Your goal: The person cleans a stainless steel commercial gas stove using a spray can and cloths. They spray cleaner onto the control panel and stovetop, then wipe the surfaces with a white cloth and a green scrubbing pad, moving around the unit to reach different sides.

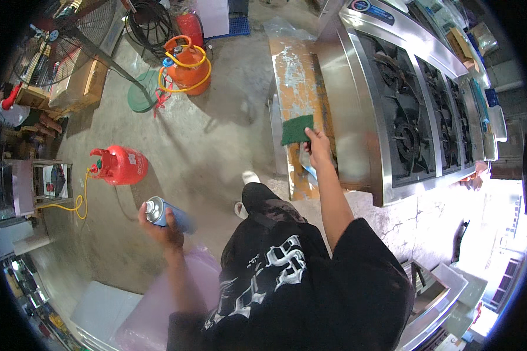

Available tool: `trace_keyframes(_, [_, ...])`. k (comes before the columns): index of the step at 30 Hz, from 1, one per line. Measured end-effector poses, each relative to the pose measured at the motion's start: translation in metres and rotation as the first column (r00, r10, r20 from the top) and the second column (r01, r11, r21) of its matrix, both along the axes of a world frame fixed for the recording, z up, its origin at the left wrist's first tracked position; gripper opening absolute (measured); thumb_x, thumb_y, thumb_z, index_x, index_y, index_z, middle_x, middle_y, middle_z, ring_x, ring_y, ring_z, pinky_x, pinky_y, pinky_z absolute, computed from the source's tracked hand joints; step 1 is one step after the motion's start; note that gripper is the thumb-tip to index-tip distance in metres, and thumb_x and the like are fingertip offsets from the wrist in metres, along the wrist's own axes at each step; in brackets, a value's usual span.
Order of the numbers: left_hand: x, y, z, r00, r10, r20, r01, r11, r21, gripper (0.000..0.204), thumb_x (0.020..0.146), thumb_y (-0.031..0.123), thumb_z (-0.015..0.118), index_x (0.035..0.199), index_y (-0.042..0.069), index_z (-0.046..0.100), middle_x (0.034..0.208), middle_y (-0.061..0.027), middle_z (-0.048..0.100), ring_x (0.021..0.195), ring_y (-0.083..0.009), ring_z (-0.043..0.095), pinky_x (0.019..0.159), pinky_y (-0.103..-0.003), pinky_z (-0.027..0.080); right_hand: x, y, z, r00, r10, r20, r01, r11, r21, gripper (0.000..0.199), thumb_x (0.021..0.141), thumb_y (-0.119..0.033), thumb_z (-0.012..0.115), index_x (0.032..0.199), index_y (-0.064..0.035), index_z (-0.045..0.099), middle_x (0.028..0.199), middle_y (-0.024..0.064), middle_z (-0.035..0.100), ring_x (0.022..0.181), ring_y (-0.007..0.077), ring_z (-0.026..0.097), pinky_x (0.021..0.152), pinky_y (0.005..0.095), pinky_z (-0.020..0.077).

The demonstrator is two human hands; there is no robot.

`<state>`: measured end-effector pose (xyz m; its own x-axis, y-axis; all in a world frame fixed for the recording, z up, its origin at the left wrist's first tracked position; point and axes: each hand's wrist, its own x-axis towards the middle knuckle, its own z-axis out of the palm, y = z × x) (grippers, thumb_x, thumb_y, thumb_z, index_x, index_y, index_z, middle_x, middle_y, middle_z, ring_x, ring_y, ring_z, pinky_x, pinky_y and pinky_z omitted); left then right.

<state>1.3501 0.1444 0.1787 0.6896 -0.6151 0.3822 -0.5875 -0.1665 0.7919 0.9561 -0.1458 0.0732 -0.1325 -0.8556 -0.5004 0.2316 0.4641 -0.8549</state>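
My left hand (163, 230) is wrapped round a blue spray can (180, 220) with a silver top, held out over the floor on the left. The can is slightly smeared by motion. In my right hand (318, 147) a green scouring pad (297, 129) is pinched at its edge. That pad hangs in front of a worn, brownish board or bench top (298, 88) with scraped silvery patches. Right beside it stands a stainless steel gas range (351, 117) with black burners and grates (405, 137).
A red gas cylinder (127, 165) with a yellow hose stands on the left floor. Farther off are an orange cylinder (188, 67) and a large fan with a green round base (142, 93). Pinkish plastic wrap (175, 292) lies near my left arm. Trays (451, 286) sit at the lower right.
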Motion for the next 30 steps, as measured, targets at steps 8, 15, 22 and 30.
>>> trace_keyframes(8, [0.022,-0.095,-0.047,0.979,-0.046,-0.199,0.06,0.996,0.063,0.066,0.089,0.017,0.074,0.143,0.004,0.04,0.134,-0.0156,0.047,0.121,-0.0269,0.052,0.105,-0.04,0.043,0.143,-0.016,-0.096,0.922,0.197,0.334,-0.305,0.9,0.311,0.018,0.098,-0.017,0.067,0.109,-0.0075,0.056,0.092,0.0071,0.064,0.071,0.0214,0.065,0.057,0.0318,0.0527])
trace_keyframes(15, [0.071,-0.189,-0.058,0.972,-0.096,-0.215,0.123,0.986,0.114,0.074,0.094,0.036,0.073,0.147,0.001,0.035,0.14,-0.0152,0.045,0.129,-0.027,0.046,0.112,-0.04,0.035,0.16,-0.088,-0.26,0.932,-0.357,0.055,0.239,0.721,0.65,0.035,0.101,-0.028,0.062,0.124,-0.0055,0.047,0.099,0.0156,0.062,0.079,0.0284,0.068,0.069,0.0433,0.0591])
trace_keyframes(22, [0.124,-0.299,-0.039,0.92,-0.151,-0.363,0.183,0.981,0.056,0.072,0.096,0.035,0.07,0.148,0.002,0.034,0.144,-0.016,0.041,0.131,-0.0295,0.043,0.113,-0.045,0.035,0.167,-0.077,-0.178,0.873,0.463,-0.154,-0.33,0.792,0.513,0.038,0.092,-0.031,0.071,0.12,-0.0058,0.068,0.092,0.0125,0.073,0.075,0.0185,0.071,0.064,0.037,0.0564])
trace_keyframes(30, [0.165,-0.39,-0.043,0.856,-0.516,-0.037,0.515,0.844,0.147,0.072,0.094,0.026,0.07,0.149,0.0,0.032,0.147,-0.0204,0.041,0.137,-0.034,0.04,0.117,-0.048,0.03,0.105,-0.033,-0.04,0.122,-0.315,-0.941,0.169,0.941,-0.293,0.037,0.088,-0.024,0.071,0.12,-0.0061,0.065,0.117,0.019,0.064,0.113,0.0377,0.059,0.097,0.047,0.0462])
